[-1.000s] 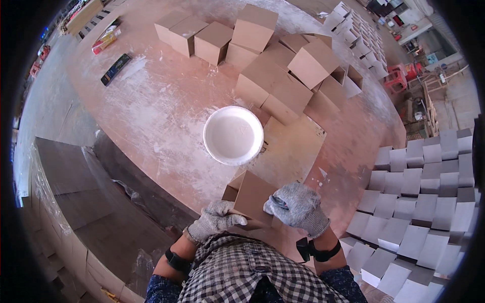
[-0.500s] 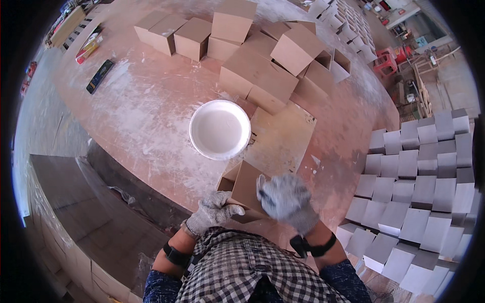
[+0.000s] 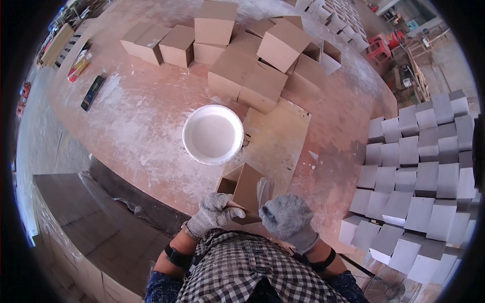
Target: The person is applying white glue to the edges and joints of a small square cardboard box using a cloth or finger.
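A small open brown cardboard box [image 3: 246, 184] stands tilted close in front of me. My gloved left hand [image 3: 214, 210] is closed on its near left edge, thumb lying along the rim. To the right of the box, my gloved right hand [image 3: 289, 217] forms a fist round a pale, flat, brush-like tool [image 3: 264, 191]. The tool's streaked end lies against or just beside the box's right face; its handle is hidden in the glove. Just beyond the box is a round white tub [image 3: 213, 135] with whitish contents.
Under the box lies a stained tan board [image 3: 278, 136] on the reddish table [image 3: 136, 121]. Several brown boxes [image 3: 247, 76] are piled at the far side. Stacked grey-white boxes [image 3: 419, 177] stand at right, wrapped cardboard [image 3: 96, 227] at left. A dark phone-like object [image 3: 93, 93] lies far left.
My right hand has drawn back slightly toward me, and more of the pale tool shows beside the box. My left hand keeps its hold. The whole view has shifted a little.
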A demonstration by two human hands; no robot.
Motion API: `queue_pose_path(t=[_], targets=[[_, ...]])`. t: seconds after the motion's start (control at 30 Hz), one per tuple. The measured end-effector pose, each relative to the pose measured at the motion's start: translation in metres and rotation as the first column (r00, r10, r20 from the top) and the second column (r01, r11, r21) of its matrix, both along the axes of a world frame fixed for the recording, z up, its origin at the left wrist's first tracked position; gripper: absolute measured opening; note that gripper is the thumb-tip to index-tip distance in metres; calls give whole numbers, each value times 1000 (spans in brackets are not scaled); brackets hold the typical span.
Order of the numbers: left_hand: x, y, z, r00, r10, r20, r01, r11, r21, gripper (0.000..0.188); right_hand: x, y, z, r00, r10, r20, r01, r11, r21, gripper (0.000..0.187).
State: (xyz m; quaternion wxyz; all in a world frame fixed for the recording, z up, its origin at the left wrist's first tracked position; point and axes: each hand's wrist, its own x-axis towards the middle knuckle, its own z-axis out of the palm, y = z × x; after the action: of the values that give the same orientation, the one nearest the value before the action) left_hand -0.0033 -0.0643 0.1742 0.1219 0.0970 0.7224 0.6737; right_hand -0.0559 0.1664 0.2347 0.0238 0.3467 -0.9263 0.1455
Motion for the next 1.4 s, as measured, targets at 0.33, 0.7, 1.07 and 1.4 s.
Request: queue_pose_path(t=[0.33,0.7,1.07,1.4], targets=[[-13,4,7,993,-107,54,107,994,-2,23,-11,-18,-5,963,-271,-17,271,956,112,24],[-17,3,5,980,-160,-121,131,967,-220,31,-7,-27,-3,957,-288,-48,285,957,-56,18],[-15,10,7,971,-157,-178,95,945,-314,24,-4,-28,-1,970,-197,-145,176,974,-145,22],[-16,15,8,933,-211,-292,122,948,-296,24,-24,-29,-11,951,-308,-9,306,947,-100,18]])
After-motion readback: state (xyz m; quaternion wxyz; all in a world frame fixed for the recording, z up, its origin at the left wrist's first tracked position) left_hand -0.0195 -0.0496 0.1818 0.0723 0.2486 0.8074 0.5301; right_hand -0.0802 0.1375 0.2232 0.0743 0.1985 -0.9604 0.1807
